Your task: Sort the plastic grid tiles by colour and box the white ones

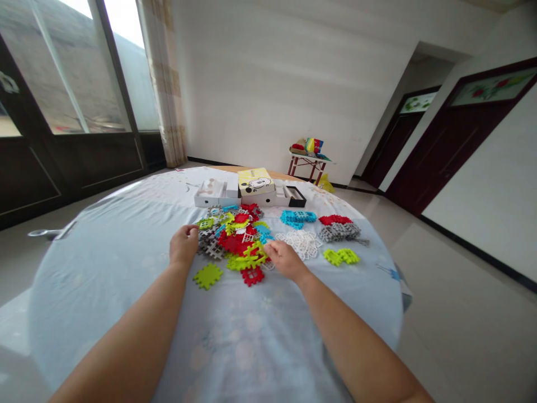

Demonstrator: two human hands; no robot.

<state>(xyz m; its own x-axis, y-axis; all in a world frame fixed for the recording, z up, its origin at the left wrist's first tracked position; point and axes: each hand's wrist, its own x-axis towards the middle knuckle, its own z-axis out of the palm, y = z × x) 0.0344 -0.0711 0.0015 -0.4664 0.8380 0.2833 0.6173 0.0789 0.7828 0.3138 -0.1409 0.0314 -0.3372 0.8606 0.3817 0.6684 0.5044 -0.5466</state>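
A mixed heap of flat interlocking plastic pieces [235, 235] in red, green, blue, grey and white lies on a round table with a pale blue cloth [126, 235]. My left hand [183, 245] rests at the heap's left edge with fingers curled, touching grey pieces. My right hand [284, 258] reaches into the heap's right side, fingertips closed on the lime green pieces [251, 258]. A single green piece [207, 275] and a red piece [252, 275] lie nearest me.
Sorted piles sit to the right: blue [297, 218], red [334, 220], grey [339, 231], white [302, 243], green [342, 256]. White and yellow boxes [251, 189] stand at the far side. A small red-legged table [308, 162] stands by the wall.
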